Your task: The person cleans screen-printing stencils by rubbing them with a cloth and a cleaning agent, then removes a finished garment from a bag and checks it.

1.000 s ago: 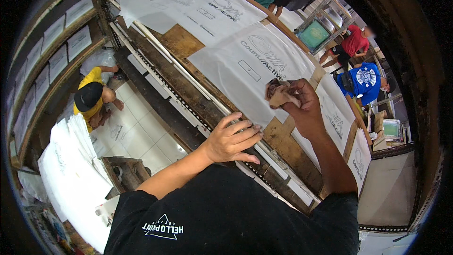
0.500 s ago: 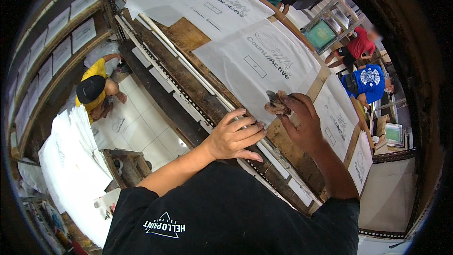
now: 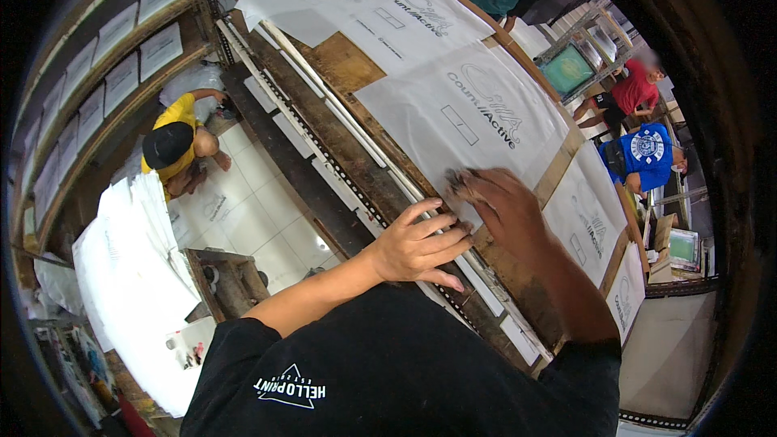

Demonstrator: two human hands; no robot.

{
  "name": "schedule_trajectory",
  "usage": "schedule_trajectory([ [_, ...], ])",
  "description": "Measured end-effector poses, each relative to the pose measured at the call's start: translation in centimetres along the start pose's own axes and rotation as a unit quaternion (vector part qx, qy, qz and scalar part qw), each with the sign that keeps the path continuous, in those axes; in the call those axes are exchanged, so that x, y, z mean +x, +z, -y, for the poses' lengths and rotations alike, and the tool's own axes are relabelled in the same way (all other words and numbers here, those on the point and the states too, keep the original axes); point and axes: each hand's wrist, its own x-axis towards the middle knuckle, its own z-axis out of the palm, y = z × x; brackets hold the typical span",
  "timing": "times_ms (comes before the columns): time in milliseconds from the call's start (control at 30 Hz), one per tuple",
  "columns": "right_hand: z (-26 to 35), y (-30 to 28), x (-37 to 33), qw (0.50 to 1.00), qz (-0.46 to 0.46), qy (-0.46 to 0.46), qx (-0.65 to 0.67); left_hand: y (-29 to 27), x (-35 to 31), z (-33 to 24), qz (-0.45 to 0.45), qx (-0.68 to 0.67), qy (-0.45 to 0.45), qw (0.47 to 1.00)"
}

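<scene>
Light touch at the near corner of the printed sheet

At the left, beyond the long edge of the worktop, a stack of white sheets stands well apart. Along that edge the left hand lies across the white rail; it should serve well there as a steadying prop, keeping weight off the sheet. Further right, the crumpled wad is at the printed sheet's near corner, close to the long edge. Short, light strokes seem best, drawn off toward the corner rather than pushed in from it, since so thin-looking a sheet could lift or crease. A clean fold of the wad facing down would probably guard against smears.

Now the grip, in the same order. The left one is loose and fairly wide, fingers spread, thumb apart, with nothing seen in it; its fingers appear to rest on the rail. The right hand has a narrow grip, fingertips bunched on the wad (blur softens both, so the exact pinch is hard to read). Whether the wad presses the sheet or hangs just above it, I cannot tell.
</scene>
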Motion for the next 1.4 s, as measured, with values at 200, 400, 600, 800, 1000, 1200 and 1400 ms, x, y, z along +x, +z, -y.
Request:
schedule_trajectory([
  [200, -1.8, 3.6, 9.3, 0.996, -0.052, -0.056, 0.036, -0.3, 0.4, 0.0, 0.017, -0.001, -0.001, 1.0],
  [400, -4.9, 7.8, 19.0, 0.991, -0.073, -0.108, 0.017, -0.3, 0.0, 0.0, 0.034, -0.009, -0.004, 0.999],
  [600, -4.1, 6.2, 21.6, 0.992, -0.079, -0.076, 0.061, -0.5, 0.1, 0.2, 0.033, 0.0, -0.002, 0.999],
  [800, -1.4, -0.7, 9.6, 0.992, -0.042, 0.025, 0.116, -0.4, 0.5, 0.2, 0.036, -0.022, 0.006, 0.999],
  [1000, -0.6, -3.5, -1.5, 0.994, -0.026, 0.102, 0.033, -0.4, 0.4, 0.5, 0.024, -0.002, 0.016, 1.0],
  [1200, -0.4, -1.6, -3.4, 0.995, 0.013, 0.077, 0.058, 0.1, 0.1, 0.6, 0.018, -0.008, 0.017, 1.0],
  [1400, -1.5, 3.1, 4.1, 0.996, -0.052, -0.013, 0.075, 0.1, 0.2, 0.4, 0.025, -0.007, 0.008, 1.0],
])
